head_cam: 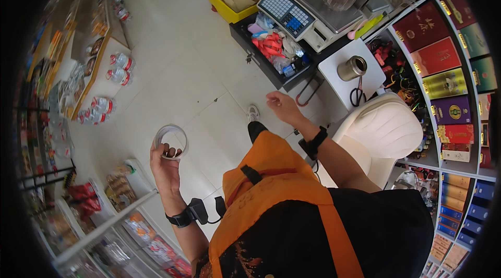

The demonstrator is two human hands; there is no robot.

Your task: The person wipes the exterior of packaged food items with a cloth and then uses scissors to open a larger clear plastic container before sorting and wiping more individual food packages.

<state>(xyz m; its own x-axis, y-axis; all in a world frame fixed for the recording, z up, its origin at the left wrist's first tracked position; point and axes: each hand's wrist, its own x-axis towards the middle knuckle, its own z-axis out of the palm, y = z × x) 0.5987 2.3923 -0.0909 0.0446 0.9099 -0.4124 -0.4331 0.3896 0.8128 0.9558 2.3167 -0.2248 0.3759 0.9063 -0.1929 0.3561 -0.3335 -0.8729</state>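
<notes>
My left hand [166, 168] holds a roll of adhesive tape [159, 135], with fingers hooked through the middle of the ring. Above the tiled floor, my right hand [285, 108] is held out with its fingers curled in, and nothing shows in it. It is nearest to an open black drawer [256, 61] packed with red ribbon [271, 45], plastic bags and small items. Beyond the drawer stands a weighing scale with a keypad [287, 12]. To the right, scissors [357, 95] and a metal canister [352, 68] rest on a small white table [332, 67].
A cream padded chair [385, 125] stands close to my right arm. Shelves of boxed goods [450, 82] line the right side. Bottled water packs [102, 106] sit on the floor by the left shelving. A yellow basket [231, 15] is behind the drawer, and a low shelf [113, 215] is at lower left.
</notes>
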